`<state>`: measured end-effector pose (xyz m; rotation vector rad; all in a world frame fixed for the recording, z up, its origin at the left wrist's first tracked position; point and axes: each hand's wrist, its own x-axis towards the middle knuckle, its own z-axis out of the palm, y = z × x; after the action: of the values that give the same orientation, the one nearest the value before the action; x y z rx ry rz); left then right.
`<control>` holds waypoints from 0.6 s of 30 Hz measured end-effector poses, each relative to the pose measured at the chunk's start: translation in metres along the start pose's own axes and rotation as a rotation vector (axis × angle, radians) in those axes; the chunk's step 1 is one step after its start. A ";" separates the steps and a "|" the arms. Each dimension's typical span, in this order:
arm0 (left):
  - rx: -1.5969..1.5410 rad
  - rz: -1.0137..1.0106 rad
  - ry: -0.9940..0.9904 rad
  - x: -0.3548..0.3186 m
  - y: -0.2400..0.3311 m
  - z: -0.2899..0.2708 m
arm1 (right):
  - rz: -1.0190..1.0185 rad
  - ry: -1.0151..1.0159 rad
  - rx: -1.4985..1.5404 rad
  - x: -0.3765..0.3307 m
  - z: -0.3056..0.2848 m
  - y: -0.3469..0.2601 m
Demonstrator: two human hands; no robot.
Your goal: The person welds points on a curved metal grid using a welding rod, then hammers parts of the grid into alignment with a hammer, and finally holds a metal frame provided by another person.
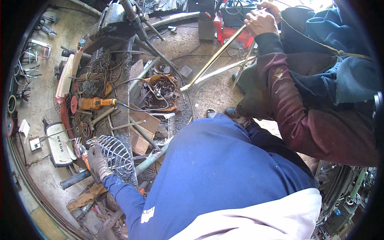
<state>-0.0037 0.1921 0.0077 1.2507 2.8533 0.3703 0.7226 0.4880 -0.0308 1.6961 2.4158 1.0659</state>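
My left hand, in a grey knitted glove, closes around an angle grinder with an orange body. The grinder's disc end points away to the upper left, and its rear part is hidden beside my wrist. Right beside the glove lies a domed metal wire guard, partly covered by my hand. Whether the disc touches anything cannot be made out. My right hand is out of view. My blue-clothed torso fills the lower middle.
Another orange angle grinder with a red disc lies on the cluttered bench. Nearby are a white box-shaped device and an orange container of metal scraps. At right, a co-worker in a maroon sleeve grips long brass-coloured bars.
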 end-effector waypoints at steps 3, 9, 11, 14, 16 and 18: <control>-0.018 -0.013 0.006 -0.011 0.002 -0.011 | -0.015 -0.178 -0.018 -0.001 -0.023 -0.014; -0.034 0.017 0.015 -0.010 -0.001 -0.010 | -0.182 0.024 -0.036 -0.007 -0.039 -0.039; -0.032 0.033 -0.031 -0.004 0.003 -0.008 | -0.217 0.097 -0.038 -0.005 -0.034 -0.027; -0.013 0.018 -0.080 0.002 -0.007 -0.009 | -0.249 0.147 0.011 -0.002 -0.022 -0.016; -0.020 -0.005 -0.063 0.003 -0.008 -0.006 | -0.250 0.144 -0.019 -0.002 0.003 -0.012; 0.024 0.006 -0.041 0.001 -0.012 -0.006 | -0.235 0.142 -0.027 -0.002 0.014 -0.015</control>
<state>-0.0136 0.1838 0.0114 1.2555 2.8293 0.3083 0.7160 0.4910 -0.0497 1.3285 2.5892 1.2131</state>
